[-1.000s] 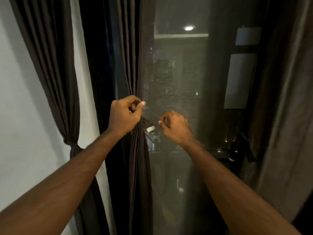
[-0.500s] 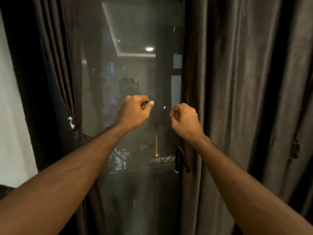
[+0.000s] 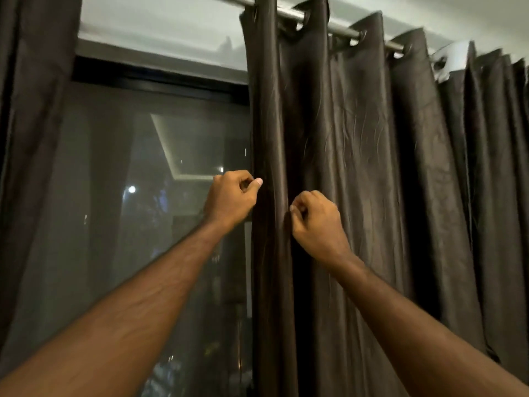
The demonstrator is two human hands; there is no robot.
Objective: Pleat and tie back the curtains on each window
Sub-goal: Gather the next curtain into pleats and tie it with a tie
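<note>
both fists are raised to the spread right-hand curtain [image 3: 357,167], the left hand [image 3: 232,199] pinching its leading edge and the right hand [image 3: 316,222] curled on the next fold, likely to start pleating.

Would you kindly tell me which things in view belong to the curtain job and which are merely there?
Belongs to the job:
- dark brown satin eyelet curtain on the right
- silver metal curtain rod
- left hand, curled at its leading edge
- right hand, curled at a fold

Merely there:
- dark-framed glass window
- dark curtain at far left
</note>
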